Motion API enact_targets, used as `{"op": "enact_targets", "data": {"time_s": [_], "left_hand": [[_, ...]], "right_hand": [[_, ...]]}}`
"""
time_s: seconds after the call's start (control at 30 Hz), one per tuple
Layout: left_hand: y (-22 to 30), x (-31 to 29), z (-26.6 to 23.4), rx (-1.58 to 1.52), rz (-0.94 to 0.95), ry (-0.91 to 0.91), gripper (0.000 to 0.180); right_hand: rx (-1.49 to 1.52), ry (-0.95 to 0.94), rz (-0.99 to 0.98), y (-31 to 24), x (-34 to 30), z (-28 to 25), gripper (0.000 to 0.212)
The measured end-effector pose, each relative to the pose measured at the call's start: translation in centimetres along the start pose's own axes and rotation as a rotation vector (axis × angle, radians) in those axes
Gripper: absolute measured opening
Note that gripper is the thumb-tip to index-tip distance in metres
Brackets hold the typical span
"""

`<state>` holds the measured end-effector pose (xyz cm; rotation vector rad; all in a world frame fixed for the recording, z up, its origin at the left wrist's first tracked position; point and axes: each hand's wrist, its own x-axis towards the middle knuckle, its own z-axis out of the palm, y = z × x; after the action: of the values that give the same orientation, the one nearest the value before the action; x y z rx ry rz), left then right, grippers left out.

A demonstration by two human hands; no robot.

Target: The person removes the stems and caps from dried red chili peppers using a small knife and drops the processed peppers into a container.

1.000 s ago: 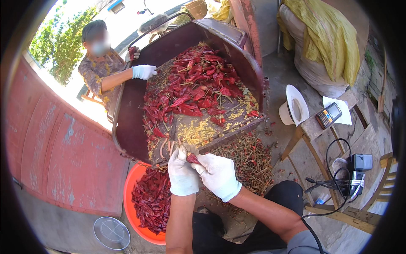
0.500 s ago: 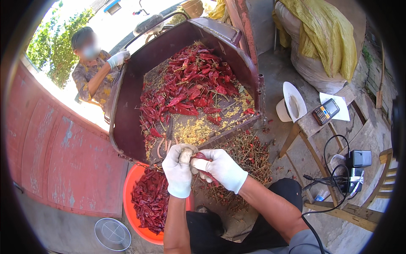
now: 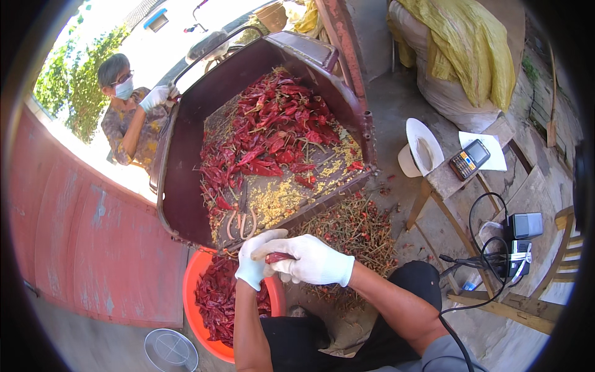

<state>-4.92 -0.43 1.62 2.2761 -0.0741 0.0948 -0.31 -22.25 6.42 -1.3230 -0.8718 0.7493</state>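
Note:
My white-gloved right hand (image 3: 316,260) pinches a dried red chili (image 3: 280,256). Against it, my white-gloved left hand (image 3: 250,263) curls inward; its fingertips are partly behind the right hand, and what they hold cannot be made out. Both hands are just in front of a dark red metal cart bed (image 3: 176,192). In the bed lies a heap of dried chilies (image 3: 279,124), with yellow seeds (image 3: 273,201) scattered near its front edge. Below my left hand stands an orange-red basin (image 3: 191,291) filled with chilies (image 3: 226,301).
Stems (image 3: 353,242) cover the ground under the cart's front. A masked person (image 3: 133,118) grips the cart's far left side. To the right are a white hat (image 3: 424,149), a handheld device (image 3: 470,159) on a wooden stool, and cabled black boxes (image 3: 524,242). A round sieve (image 3: 170,350) lies lower left.
My hands have shifted slightly down, and the right hand now overlaps the left with the chili in its fingers. The view has tilted a little; the other person has turned their head.

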Motion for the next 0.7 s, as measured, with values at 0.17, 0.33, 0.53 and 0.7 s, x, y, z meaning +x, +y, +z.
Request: {"op": "enact_targets", "data": {"time_s": [0.17,0.33,0.53,0.7], "left_hand": [[1.5,4.2,1.4,-0.211,-0.351,-0.059,0.027],[1.9,11.2,4.7,0.398,-0.112,0.18,0.03],[2.4,16.0,7.5,0.805,-0.284,0.165,0.035],[-0.5,14.5,6.1,0.481,-0.307,0.328,0.032]], "right_hand": [[0.055,0.074,0.022,0.5,0.1,-0.4,0.032],[0.397,0.063,-0.007,1.2,0.8,-0.8,0.014],[0.413,0.176,0.052,0.5,0.4,-2.2,0.021],[0.274,0.266,0.119,1.2,0.4,-2.8,0.024]]}}
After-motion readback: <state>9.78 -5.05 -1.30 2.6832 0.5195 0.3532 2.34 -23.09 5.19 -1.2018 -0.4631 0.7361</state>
